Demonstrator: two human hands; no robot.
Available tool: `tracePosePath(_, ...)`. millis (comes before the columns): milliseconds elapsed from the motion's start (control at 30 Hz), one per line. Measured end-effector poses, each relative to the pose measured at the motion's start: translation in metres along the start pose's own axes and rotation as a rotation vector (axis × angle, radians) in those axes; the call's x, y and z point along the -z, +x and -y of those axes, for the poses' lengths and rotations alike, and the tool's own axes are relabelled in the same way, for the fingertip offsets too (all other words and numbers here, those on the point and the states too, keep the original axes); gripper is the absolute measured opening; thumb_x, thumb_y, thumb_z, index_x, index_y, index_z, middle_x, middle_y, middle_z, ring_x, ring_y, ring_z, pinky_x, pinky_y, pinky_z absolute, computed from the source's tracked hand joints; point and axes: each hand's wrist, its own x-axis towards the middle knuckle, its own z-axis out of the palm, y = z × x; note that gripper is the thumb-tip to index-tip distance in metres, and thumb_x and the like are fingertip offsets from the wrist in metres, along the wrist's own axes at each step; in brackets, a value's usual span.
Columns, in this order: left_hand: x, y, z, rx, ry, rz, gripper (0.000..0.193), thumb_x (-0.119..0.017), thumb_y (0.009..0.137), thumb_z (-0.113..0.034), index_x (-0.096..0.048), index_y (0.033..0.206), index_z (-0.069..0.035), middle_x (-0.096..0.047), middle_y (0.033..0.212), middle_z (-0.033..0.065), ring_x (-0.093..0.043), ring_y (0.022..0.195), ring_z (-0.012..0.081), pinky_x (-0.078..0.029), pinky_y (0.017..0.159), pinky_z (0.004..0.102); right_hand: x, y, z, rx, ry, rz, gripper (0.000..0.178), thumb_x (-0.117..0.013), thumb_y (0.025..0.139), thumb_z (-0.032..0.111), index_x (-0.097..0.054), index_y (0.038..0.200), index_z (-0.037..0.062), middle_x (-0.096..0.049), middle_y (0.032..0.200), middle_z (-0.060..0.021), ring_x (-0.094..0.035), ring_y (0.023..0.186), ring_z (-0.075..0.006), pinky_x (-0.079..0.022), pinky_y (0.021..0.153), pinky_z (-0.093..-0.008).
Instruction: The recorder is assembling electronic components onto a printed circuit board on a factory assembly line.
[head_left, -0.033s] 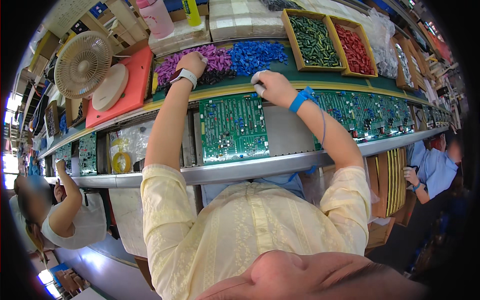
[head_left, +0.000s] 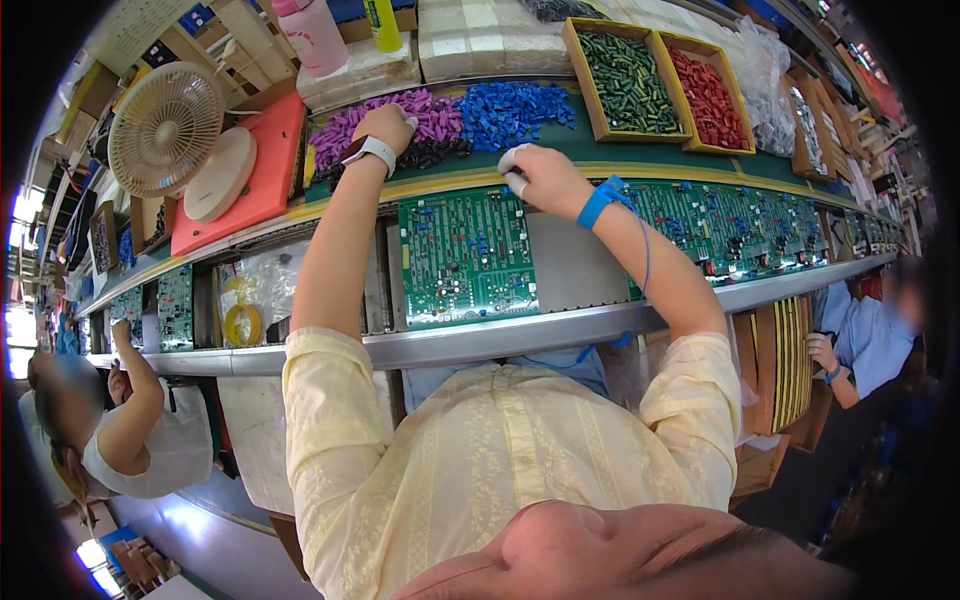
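Note:
My left hand [head_left: 388, 128] is at a heap of small purple parts [head_left: 435, 115], its fingers curled and mostly hidden behind the knuckles. A white cover shows on one fingertip. Beside that heap lie small blue parts [head_left: 512, 112], with black ones [head_left: 432, 150] along the near edge. My right hand [head_left: 545, 178], white covers on its fingertips, hovers just in front of the blue parts, its fingers bent together. Whatever either hand holds is too small or hidden to name. Below them a green circuit board [head_left: 468, 255] filled with components rests on the rail line.
Yellow boxes of green parts [head_left: 625, 85] and red parts [head_left: 712, 100] stand at the back right. More circuit boards [head_left: 730, 225] line the rails rightward. A fan [head_left: 168, 130] is at the left, a pink bottle [head_left: 312, 40] behind. Co-workers sit at both sides.
My right hand has shifted very slightly left and toward me. The left hand stays at the purple heap; the board has not visibly moved.

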Motion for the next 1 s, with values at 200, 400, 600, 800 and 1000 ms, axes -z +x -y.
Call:
tracePosePath(200, -0.005, 0.011, -0.001, 0.012, 0.049, 0.084, 0.032, -0.057, 0.077, -0.023, -0.061, 0.1, -0.001, -0.06, 0.104, 0.0223, -0.058, 0.098, 0.0344, -0.047, 0.084, 0.0409, -0.014, -0.01, 0.013, 0.046, 0.08, 0.219, 0.013, -0.056, 0.078, 0.012, -0.061, 0.088, 0.0059, -0.061, 0.086, -0.0128, -0.058, 0.084, -0.031, -0.046, 0.075, -0.0402)
tracePosePath(400, -0.015, 0.02, 0.002, 0.054, -0.049, 0.067, 0.037, -0.058, 0.075, -0.021, -0.057, 0.105, 0.001, -0.059, 0.106, 0.0235, -0.058, 0.1, 0.0348, -0.046, 0.086, 0.0405, -0.032, -0.014, 0.021, 0.015, 0.064, 0.353, 0.016, -0.058, 0.079, 0.014, -0.063, 0.092, 0.0058, -0.062, 0.089, -0.0129, -0.058, 0.088, -0.0312, -0.046, 0.077, -0.041)
tracePosePath(600, -0.027, 0.03, 0.006, 0.104, -0.036, 0.025, 0.036, -0.064, 0.071, -0.023, -0.06, 0.101, -0.004, -0.062, 0.102, 0.0189, -0.058, 0.097, 0.0335, -0.046, 0.085, 0.0375, -0.038, -0.007, 0.03, 0.013, 0.064, 0.359, 0.015, -0.059, 0.078, 0.013, -0.063, 0.092, 0.0065, -0.061, 0.09, -0.013, -0.058, 0.088, -0.0313, -0.046, 0.076, -0.0424)
tracePosePath(800, -0.013, 0.018, 0.001, 0.09, -0.203, 0.017, 0.034, -0.06, 0.074, -0.023, -0.06, 0.104, -0.007, -0.061, 0.104, 0.0194, -0.058, 0.099, 0.034, -0.046, 0.086, 0.0395, -0.037, -0.006, 0.027, 0.037, 0.053, 0.412, 0.013, -0.059, 0.078, 0.011, -0.061, 0.09, 0.0062, -0.061, 0.089, -0.0138, -0.058, 0.087, -0.0317, -0.046, 0.075, -0.0428)
tracePosePath(1000, -0.004, 0.008, 0.016, 0.046, -0.292, -0.104, 0.032, -0.063, 0.076, -0.025, -0.062, 0.103, -0.009, -0.064, 0.098, 0.0173, -0.061, 0.092, 0.0317, -0.047, 0.081, 0.0376, -0.038, -0.002, 0.034, 0.006, 0.032, 0.447, 0.012, -0.061, 0.075, 0.005, -0.061, 0.087, 0.0045, -0.061, 0.089, -0.0136, -0.058, 0.087, -0.0323, -0.046, 0.075, -0.0427)
